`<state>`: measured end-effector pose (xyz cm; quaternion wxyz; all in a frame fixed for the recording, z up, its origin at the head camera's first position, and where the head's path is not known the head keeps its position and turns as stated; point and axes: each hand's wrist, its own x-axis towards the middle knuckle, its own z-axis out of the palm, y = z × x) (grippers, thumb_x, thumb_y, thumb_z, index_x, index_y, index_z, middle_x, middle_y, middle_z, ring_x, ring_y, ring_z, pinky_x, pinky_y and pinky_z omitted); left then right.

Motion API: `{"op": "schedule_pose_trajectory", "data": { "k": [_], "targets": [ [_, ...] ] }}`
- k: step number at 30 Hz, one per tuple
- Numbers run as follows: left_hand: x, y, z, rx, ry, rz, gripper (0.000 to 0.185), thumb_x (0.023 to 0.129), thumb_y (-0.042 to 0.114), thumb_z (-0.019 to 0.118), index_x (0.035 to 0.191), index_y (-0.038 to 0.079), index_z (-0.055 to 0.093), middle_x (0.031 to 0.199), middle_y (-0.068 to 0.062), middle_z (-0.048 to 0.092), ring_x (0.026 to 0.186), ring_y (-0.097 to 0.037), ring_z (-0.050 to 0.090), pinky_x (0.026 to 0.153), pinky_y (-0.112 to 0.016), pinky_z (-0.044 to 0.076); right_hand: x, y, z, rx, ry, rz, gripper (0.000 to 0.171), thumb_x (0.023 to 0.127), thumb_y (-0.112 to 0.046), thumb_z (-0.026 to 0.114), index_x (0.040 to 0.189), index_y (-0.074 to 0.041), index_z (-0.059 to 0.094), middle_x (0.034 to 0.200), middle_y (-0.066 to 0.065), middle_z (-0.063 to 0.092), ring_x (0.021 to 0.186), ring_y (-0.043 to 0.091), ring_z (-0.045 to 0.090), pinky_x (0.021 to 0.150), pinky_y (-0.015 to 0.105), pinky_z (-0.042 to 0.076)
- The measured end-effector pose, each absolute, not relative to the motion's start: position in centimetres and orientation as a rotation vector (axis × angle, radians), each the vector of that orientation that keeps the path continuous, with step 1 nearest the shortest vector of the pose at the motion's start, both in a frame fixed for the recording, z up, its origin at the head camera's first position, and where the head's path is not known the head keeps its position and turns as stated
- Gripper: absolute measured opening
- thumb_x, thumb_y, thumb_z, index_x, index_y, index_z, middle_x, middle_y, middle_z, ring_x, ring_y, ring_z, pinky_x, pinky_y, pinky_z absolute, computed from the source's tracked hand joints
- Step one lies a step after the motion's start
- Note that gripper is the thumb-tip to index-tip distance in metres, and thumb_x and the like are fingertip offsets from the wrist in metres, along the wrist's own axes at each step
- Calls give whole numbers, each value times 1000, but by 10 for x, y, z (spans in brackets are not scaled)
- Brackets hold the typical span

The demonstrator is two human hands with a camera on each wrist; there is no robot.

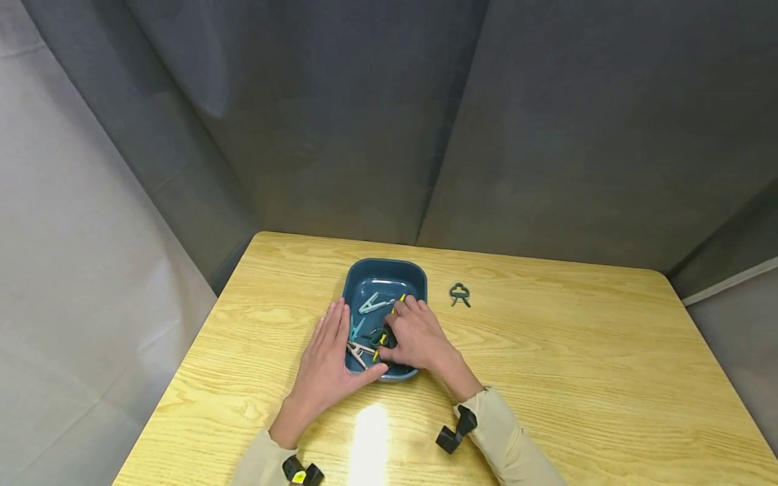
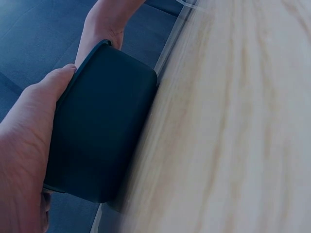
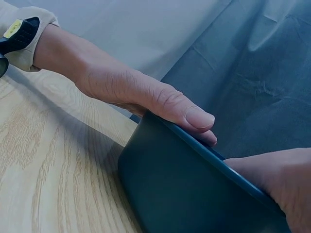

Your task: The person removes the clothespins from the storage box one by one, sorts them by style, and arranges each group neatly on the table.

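One tub: a dark blue tub sits on the table, near the middle, a bit to the left.
Clips in the tub: about four show, one pale grey clip, one teal clip, one tan clip and one dark clip with yellow bits. Hands hide part of the tub, so the count is not sure.
Clip outside: one dark green clip lies alone on the wood, just right of the tub, not touching it.
Right hand: the right hand is inside the tub, fingers bent down onto the dark clip. I cannot tell if it pinches the clip.
Left hand: the left hand lies along the tub's left side, fingers straight, thumb on the near rim.
Table: one yellow wood table.
Edges: the tub is well away from every table edge.
Open room: lots of bare wood to the right, less on the left.
Walls: grey cloth hangs behind and at the sides.
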<state>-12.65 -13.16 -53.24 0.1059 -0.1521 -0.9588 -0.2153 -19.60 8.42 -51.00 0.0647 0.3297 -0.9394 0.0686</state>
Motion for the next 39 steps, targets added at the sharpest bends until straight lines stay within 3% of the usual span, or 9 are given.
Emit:
{"op": "schedule_pose_trajectory", "data": {
  "k": [3,14,19,30,39],
  "targets": [
    [-127,-132,-532,-455,-2819,-627,129,81,90,56,166,2,16,175,-13,12,162,-26,9,130,-48,17,-195,84,-508,1023,-2832,186,55,82,-56,75,119,-15,78,89,1,55,85,24,39,75,36,34],
    [-126,-133,-533,-465,-2823,-600,128,82,90,55,166,1,16,175,-13,11,162,-27,10,130,-48,17,-193,81,-505,1042,-2901,-18,69,87,-65,66,144,-27,66,106,6,56,93,25,40,79,38,37],
    [-125,-133,-534,-464,-2814,-604,129,81,90,55,166,1,17,175,-13,12,161,-30,13,130,-48,18,-193,79,-507,1032,-2927,-92,64,87,-64,63,139,-27,69,106,5,55,93,25,41,81,38,37],
    [-124,-133,-533,-458,-2824,-618,129,82,90,55,166,2,15,175,-13,11,162,-25,8,130,-47,17,-193,81,-508,1011,-2931,60,63,80,-63,75,113,-10,74,108,6,59,93,25,42,80,38,38],
    [-123,-132,-532,-452,-2830,-620,129,81,90,54,167,2,15,176,-11,10,162,-23,5,131,-46,15,-193,85,-503,1056,-2918,98,65,78,-63,72,115,-10,77,109,5,61,94,25,43,80,37,38]
  ]
}}
